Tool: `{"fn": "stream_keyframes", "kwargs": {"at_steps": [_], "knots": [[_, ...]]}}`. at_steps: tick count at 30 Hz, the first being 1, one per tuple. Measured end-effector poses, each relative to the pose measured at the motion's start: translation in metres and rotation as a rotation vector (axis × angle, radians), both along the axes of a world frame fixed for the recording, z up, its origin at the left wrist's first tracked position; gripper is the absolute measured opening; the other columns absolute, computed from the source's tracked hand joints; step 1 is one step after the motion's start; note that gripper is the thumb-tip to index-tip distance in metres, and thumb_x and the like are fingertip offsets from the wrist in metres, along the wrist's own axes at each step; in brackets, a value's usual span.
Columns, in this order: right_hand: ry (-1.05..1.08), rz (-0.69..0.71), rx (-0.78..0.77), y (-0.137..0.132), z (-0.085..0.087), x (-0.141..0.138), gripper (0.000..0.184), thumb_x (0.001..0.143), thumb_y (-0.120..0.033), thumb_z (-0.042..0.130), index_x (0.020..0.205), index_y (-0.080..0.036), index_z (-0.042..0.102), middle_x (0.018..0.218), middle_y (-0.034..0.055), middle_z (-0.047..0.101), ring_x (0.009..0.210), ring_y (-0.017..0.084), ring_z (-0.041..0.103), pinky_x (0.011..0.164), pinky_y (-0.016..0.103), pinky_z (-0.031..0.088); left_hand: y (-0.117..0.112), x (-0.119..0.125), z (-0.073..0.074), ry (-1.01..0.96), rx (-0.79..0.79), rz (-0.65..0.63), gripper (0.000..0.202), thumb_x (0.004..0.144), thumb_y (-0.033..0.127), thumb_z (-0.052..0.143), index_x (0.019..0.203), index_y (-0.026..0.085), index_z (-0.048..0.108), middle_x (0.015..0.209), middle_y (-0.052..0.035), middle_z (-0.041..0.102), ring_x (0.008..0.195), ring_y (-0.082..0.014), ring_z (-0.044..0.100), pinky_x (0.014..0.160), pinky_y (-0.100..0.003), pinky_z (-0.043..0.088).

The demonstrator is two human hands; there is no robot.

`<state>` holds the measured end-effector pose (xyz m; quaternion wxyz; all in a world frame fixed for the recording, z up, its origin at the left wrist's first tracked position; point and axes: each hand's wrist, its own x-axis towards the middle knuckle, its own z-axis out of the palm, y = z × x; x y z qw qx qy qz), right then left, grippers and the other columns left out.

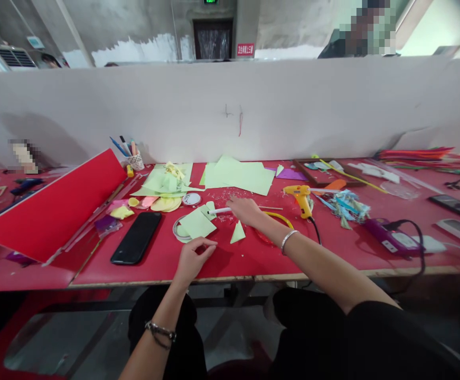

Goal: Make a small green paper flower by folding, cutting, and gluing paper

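White pen (219,210): in the right hand (244,211), fingers closed round its far end, dark tip over the small green pieces (210,208) just beside the green paper square (197,224). Left hand (195,257) lower, near the square's front edge; thumb and forefinger narrow, nothing visible between them (can't tell if a sliver is pinched).

Step in hand, as I judge it: pen work at the green cut pieces; whether the tip touches paper, can't tell. Next move seems to call for the left fingers pinning the paper flat, since the square overlaps a pale ring (175,230) and may rock or slide.

Outward: green triangle (238,233) lies alone, right of the square. Round lidded tin (191,199) behind, large green sheets (240,177) further back. Black phone (137,238) to the left, yellow glue gun (303,201) to the right, beyond the right forearm. All on the red table (222,267).
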<state>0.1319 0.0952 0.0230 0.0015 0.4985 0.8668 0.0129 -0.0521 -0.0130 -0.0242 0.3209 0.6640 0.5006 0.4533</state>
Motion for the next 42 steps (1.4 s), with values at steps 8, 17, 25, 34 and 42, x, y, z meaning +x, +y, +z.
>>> {"fn": "stream_keyframes", "kwargs": {"at_steps": [8,17,25,34,42], "knots": [[0.102,0.03,-0.007,-0.002,0.004,0.012,0.029,0.087,-0.015,0.034,0.112,-0.012,0.048,0.114,0.0163,0.05,0.092,0.023,0.057,0.072,0.033,0.046,-0.002,-0.001,0.005,-0.056,-0.077,0.008,0.038,0.081,0.039,0.043,0.064,0.013,0.063,0.056,-0.0026,0.06,0.052,-0.0107,0.051,0.053,-0.02,0.041],[0.127,0.354,-0.308,-0.027,0.006,0.023,0.034,0.075,-0.026,0.059,0.107,-0.015,0.056,0.113,0.0116,0.052,0.101,0.023,0.05,0.082,0.033,0.043,0.001,0.0,-0.004,0.075,0.072,0.171,0.023,0.079,0.03,0.049,0.096,0.015,0.052,0.08,-0.003,0.055,0.063,-0.0105,0.051,0.058,-0.021,0.044],[0.279,0.292,-0.28,-0.038,0.003,0.04,0.036,0.079,-0.033,0.053,0.111,-0.015,0.054,0.11,0.012,0.05,0.102,0.024,0.046,0.09,0.038,0.039,0.005,0.004,0.006,0.845,0.282,0.407,0.042,0.074,0.02,0.054,0.116,0.014,0.05,0.117,-0.0151,0.049,0.107,-0.0313,0.045,0.083,-0.042,0.042],[0.421,0.242,-0.184,-0.041,-0.028,0.039,0.028,0.081,-0.021,0.05,0.108,-0.017,0.054,0.111,0.0102,0.045,0.095,0.018,0.051,0.085,0.033,0.042,0.012,-0.026,0.026,0.924,0.299,0.388,0.023,0.084,0.022,0.042,0.087,0.019,0.065,0.086,-0.0057,0.063,0.082,-0.0181,0.056,0.066,-0.026,0.04],[0.504,0.139,-0.132,-0.031,-0.026,0.017,0.048,0.076,-0.022,0.056,0.122,-0.018,0.044,0.128,0.0158,0.031,0.093,0.019,0.055,0.086,0.038,0.044,-0.021,-0.031,0.048,0.442,0.487,0.488,0.022,0.084,0.025,0.045,0.092,0.015,0.064,0.085,-0.0059,0.059,0.068,-0.0135,0.055,0.068,-0.023,0.044]]}}
